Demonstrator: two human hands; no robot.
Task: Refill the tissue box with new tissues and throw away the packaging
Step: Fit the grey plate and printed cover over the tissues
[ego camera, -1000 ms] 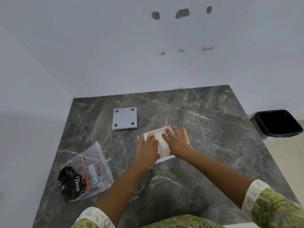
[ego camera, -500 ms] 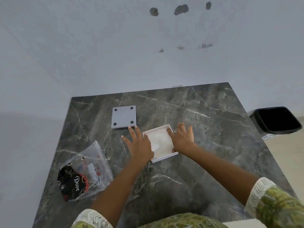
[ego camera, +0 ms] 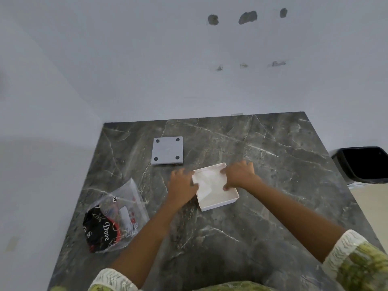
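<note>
A white square tissue box (ego camera: 218,201) lies open side up in the middle of the dark marble table (ego camera: 231,238), with white tissues (ego camera: 210,181) inside it. My left hand (ego camera: 182,183) rests at the box's left edge, fingertips on the tissues. My right hand (ego camera: 239,173) sits over the box's far right corner, fingers pressing on the tissues. The box's grey lid (ego camera: 167,150), with a dark dot in each corner, lies flat behind and to the left. The clear plastic packaging (ego camera: 114,217), printed in black and red, lies crumpled at the front left.
A black waste bin (ego camera: 365,164) stands on the floor off the table's right side. White walls bound the table at the back and on the left.
Both hands left the middle of the tissues, spread to the box's sides, then came back onto its left edge and far right corner. The box shifted slightly.
</note>
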